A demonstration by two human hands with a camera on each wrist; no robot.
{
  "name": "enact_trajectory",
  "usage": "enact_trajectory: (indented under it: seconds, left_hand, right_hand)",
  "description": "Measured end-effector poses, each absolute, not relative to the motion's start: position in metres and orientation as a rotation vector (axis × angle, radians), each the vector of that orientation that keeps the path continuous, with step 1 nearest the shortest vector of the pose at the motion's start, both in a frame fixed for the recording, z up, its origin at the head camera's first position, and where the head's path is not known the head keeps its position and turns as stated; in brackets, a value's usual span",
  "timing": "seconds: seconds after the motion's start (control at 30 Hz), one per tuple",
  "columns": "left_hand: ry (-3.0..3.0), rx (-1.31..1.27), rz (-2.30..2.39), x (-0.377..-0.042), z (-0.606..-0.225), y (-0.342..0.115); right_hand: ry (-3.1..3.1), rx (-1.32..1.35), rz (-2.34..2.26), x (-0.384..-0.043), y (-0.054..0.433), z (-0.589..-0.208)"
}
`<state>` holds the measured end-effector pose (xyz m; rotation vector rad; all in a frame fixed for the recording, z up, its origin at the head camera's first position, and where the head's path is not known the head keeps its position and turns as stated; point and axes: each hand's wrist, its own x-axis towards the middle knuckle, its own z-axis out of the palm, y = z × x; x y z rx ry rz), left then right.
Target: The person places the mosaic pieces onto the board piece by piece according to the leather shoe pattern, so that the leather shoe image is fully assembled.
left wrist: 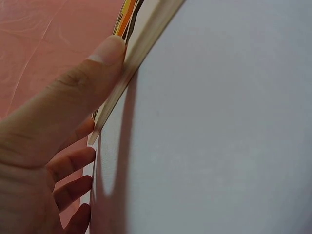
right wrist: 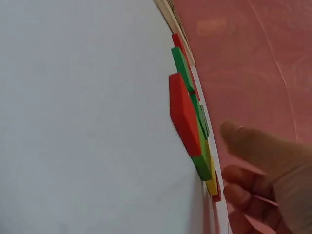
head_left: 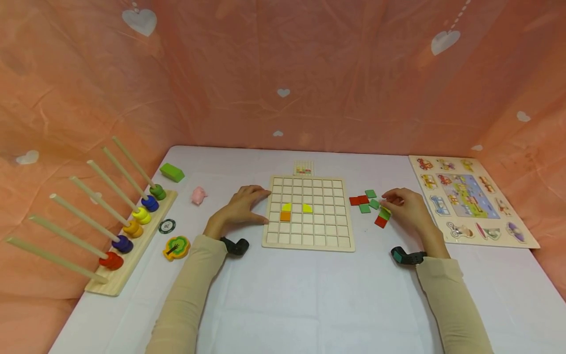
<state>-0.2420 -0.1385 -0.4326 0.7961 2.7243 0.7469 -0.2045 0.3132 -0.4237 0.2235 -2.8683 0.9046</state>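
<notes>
In the head view, a wooden grid board [head_left: 313,229] lies mid-table, with an orange square tile [head_left: 285,216] and two yellow quarter-round tiles, one directly above the orange tile and another yellow tile [head_left: 307,208] farther right. My left hand [head_left: 240,206] rests at the board's left edge; its thumb [left wrist: 105,53] touches the wooden rim in the left wrist view. To the right of the board lies a loose group of green and red tiles. My right hand [head_left: 408,209] hovers by the group's right side, near a red tile [right wrist: 185,114]. The right wrist view shows a gap between its thumb and the tiles.
A small pattern card [head_left: 304,168] lies behind the board. At left stand a peg stacker with coloured rings [head_left: 132,250], a green block [head_left: 172,172], a pink pig [head_left: 199,195], a round chip [head_left: 167,226] and a tree piece [head_left: 177,248]. A picture puzzle [head_left: 468,196] lies right.
</notes>
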Motion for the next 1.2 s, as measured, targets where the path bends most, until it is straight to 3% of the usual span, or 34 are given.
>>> enact_trajectory:
  seconds: [0.77, 0.93, 1.2]
  left_hand:
    - [2.728, 0.791, 0.738, -0.243, -0.435, -0.139]
    - [2.723, 0.778, 0.736, -0.243, -0.434, -0.139]
    - [2.721, 0.779, 0.745, -0.243, -0.434, -0.139]
  right_hand:
    - [-2.951, 0.248, 0.909, -0.202, 0.322, -0.419]
    - [-2.819, 0.338, 1.040, -0.206, 0.295, -0.418]
    - [-2.564, 0.762, 1.135, -0.210, 0.219, -0.416]
